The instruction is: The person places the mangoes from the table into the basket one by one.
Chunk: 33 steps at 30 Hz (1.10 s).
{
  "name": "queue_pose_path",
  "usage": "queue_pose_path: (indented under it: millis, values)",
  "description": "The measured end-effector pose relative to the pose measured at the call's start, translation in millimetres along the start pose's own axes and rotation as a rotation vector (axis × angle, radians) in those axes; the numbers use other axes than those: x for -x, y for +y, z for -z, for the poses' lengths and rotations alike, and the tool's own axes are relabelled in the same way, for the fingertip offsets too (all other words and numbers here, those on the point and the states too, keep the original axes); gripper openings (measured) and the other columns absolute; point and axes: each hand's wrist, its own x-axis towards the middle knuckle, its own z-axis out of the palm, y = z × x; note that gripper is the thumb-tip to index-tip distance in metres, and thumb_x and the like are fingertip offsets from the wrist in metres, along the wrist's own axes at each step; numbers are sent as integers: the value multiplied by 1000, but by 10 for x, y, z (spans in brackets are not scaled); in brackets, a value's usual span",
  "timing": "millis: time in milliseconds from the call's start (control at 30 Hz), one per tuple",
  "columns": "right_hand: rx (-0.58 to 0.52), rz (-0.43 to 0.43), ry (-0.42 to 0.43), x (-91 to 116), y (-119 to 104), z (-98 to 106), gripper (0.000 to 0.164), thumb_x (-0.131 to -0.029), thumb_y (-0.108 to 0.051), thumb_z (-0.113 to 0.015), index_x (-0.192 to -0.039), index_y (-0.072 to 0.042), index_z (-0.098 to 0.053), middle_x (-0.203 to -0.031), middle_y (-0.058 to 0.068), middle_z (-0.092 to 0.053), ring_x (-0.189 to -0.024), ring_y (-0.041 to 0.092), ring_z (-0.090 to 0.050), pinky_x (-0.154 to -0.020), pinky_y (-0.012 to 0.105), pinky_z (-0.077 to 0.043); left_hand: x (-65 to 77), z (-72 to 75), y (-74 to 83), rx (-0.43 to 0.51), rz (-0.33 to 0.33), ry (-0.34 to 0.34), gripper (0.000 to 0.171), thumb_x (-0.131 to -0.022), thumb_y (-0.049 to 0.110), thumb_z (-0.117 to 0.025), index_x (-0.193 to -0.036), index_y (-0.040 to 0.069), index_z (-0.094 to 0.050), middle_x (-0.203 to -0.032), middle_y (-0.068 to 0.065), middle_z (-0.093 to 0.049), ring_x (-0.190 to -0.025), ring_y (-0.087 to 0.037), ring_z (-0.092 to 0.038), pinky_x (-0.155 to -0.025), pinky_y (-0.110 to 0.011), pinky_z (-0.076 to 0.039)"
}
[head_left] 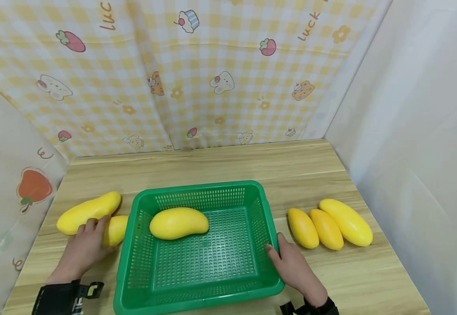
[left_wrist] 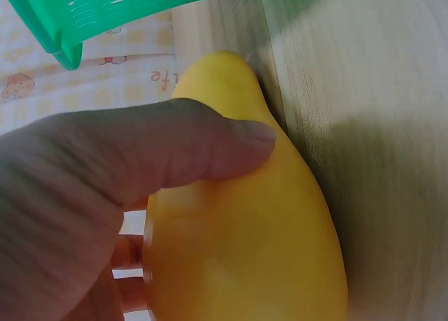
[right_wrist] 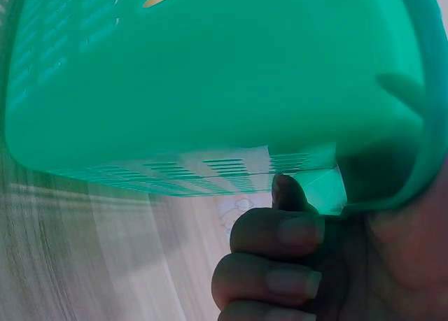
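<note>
A green plastic basket [head_left: 202, 302] stands on the table with one yellow mango [head_left: 179, 223] lying in its left part. My right hand [head_left: 293, 264] grips the basket's right rim; in the right wrist view its curled fingers [right_wrist: 269, 282] show under the rim. At the basket's left side, my left hand [head_left: 84, 251] holds another yellow mango [left_wrist: 252, 230], the thumb [left_wrist: 210, 143] across its top and the other fingers along its far side. This mango's right end is hidden behind the basket wall in the head view. Just beyond that hand lies a long yellow mango [head_left: 90, 213].
To the right of the basket, two smaller yellow mangoes [head_left: 303, 227] and a larger one [head_left: 346, 222] lie side by side. The wooden table [head_left: 212, 164] backs onto a checked curtain [head_left: 212, 65], with pale curtains at both sides.
</note>
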Motion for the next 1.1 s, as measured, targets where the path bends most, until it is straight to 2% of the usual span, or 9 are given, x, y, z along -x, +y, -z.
queue_pose_path:
  millis: [233, 500, 833, 967, 1100]
  values:
    - [22, -3, -7, -11, 23, 7, 34, -104, -28, -43, -116, 3, -43, -79, 8, -58, -59, 11, -64, -46, 24, -52, 35, 89, -5, 5, 1, 13, 83, -70, 19, -82, -132, -12, -37, -111, -38, -40, -93, -53, -42, -63, -65, -39]
    - [20, -3, -5, -9, 13, 15, 35, -103, -29, -43, -115, 4, -43, -78, 8, -57, -58, 11, -63, -46, 24, -52, 54, 271, 17, 1, -29, 82, 86, -65, 15, -83, -132, -13, -37, -111, -38, -39, -93, -54, -40, -62, -67, -37]
    - [34, -3, -14, -24, 17, 29, 32, -104, -27, -43, -114, 3, -43, -78, 7, -57, -59, 12, -63, -46, 25, -52, 85, 419, 37, -20, -25, 155, 90, -62, 17, -85, -132, -10, -35, -109, -36, -39, -90, -54, -40, -58, -64, -38]
    - [25, -5, -17, -27, 29, 23, 33, -104, -27, -42, -115, 4, -43, -79, 8, -58, -58, 12, -64, -46, 25, -52, 88, 500, 88, -27, -58, 222, 92, -61, 16, -85, -134, -7, -35, -110, -34, -39, -89, -52, -41, -58, -63, -37]
    - [17, -8, -19, -25, 34, 18, 36, -104, -29, -42, -117, 5, -42, -80, 9, -59, -59, 12, -64, -46, 25, -52, 85, 579, 170, -40, -126, 315, 94, -57, 16, -87, -134, -4, -38, -110, -31, -42, -88, -50, -43, -61, -63, -37]
